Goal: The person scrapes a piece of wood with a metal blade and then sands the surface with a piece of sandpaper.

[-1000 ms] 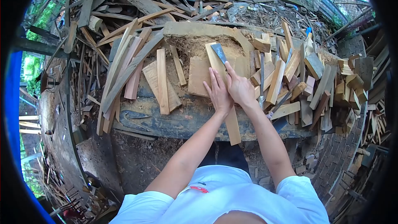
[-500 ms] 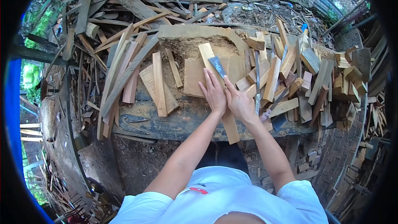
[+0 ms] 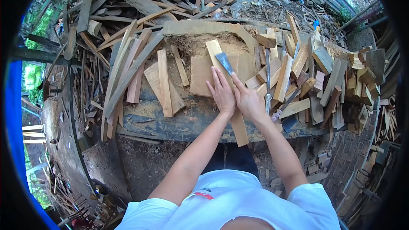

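A long narrow wooden strip (image 3: 239,130) slants away from my body across a flat wooden block (image 3: 202,76) on the bench. A grey metal blade (image 3: 224,62) lies on the strip, its wide end pointing away from me. My right hand (image 3: 249,102) is wrapped round the blade's near end, with the index finger stretched along it; the handle is hidden. My left hand (image 3: 222,93) rests on the strip's left side, fingers extended and laid flat, touching my right hand.
Wood pieces (image 3: 165,83) lean on the left of the worn bench (image 3: 183,125). Several offcuts (image 3: 298,61) and a long metal tool (image 3: 268,76) crowd the right. A thick plank edge (image 3: 200,27) stands behind, with scrap wood (image 3: 136,2) beyond.
The blade has moved slightly back toward me along the strip. The whole view has shifted a little; both hands keep nearly the same pose.
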`<move>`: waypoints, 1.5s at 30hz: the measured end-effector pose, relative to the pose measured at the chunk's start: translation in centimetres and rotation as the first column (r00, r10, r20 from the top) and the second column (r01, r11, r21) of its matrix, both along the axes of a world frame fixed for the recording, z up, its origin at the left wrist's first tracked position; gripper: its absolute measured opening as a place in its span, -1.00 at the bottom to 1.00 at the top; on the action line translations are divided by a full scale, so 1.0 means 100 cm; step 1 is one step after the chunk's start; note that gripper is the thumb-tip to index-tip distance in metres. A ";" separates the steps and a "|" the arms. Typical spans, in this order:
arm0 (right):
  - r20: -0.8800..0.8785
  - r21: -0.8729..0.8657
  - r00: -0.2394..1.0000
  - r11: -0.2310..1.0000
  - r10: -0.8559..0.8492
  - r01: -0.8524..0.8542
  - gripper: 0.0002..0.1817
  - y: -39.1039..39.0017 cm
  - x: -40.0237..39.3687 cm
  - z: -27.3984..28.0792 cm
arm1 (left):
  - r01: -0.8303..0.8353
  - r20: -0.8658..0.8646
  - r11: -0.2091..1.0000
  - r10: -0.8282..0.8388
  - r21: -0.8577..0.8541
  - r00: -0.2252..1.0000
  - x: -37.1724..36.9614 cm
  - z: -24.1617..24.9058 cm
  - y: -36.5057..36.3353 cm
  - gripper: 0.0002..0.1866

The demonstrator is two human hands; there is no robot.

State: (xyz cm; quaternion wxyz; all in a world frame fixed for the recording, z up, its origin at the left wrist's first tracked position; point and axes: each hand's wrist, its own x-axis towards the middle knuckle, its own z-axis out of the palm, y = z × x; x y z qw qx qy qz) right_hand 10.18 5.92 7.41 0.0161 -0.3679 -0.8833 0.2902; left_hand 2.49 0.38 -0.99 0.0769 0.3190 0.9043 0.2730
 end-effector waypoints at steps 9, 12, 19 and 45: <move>-0.020 -0.013 1.000 1.000 -0.009 0.009 -0.47 0.007 -0.008 0.000 | 0.002 -0.057 1.000 -0.004 -0.019 0.998 -0.004 0.000 0.001 -0.01; -0.027 -0.012 1.000 1.000 -0.011 0.011 -0.48 0.013 -0.018 0.000 | 0.004 -0.037 1.000 -0.004 -0.015 0.999 0.001 0.008 -0.002 0.01; 0.043 0.029 0.999 0.999 0.013 -0.015 -0.48 0.018 -0.024 0.005 | 0.009 0.000 1.000 -0.009 0.012 1.000 0.000 0.007 -0.002 0.02; -0.264 -0.698 0.906 0.714 -0.331 0.057 -0.45 0.002 0.017 -0.007 | 0.126 0.024 0.992 -0.127 0.019 0.992 -0.011 0.001 -0.027 -0.32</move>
